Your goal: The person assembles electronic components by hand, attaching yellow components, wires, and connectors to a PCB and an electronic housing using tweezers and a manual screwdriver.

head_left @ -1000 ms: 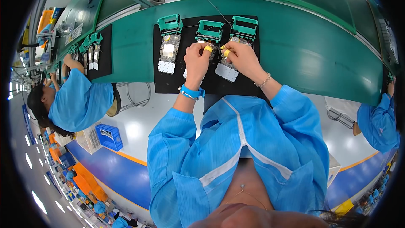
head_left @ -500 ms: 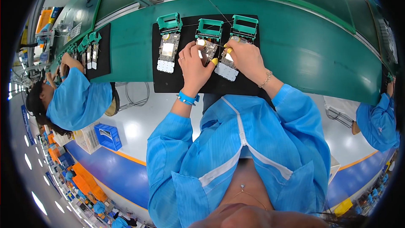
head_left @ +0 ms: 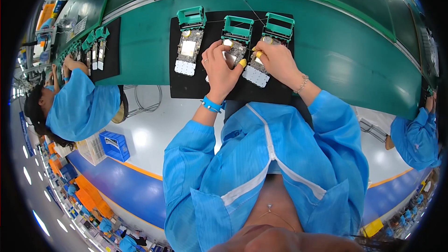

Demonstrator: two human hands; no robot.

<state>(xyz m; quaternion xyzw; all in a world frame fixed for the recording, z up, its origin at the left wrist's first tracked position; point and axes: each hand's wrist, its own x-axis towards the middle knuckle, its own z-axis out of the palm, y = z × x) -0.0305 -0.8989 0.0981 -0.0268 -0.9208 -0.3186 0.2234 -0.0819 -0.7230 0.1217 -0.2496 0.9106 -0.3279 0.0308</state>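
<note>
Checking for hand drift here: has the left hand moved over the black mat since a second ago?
Yes. The left hand has slid right, toward the right hand, along the black mat and now covers the middle circuit board.

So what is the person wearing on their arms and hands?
Loose bright blue sleeves cover both arms. The left hand has a blue wristband, a ring, and a yellow fingertip cover. The right hand has a thin beaded bracelet and yellow fingertip covers too.

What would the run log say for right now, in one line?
left hand: on middle circuit board | right hand: on right circuit board | left circuit board: untouched | black mat
</note>
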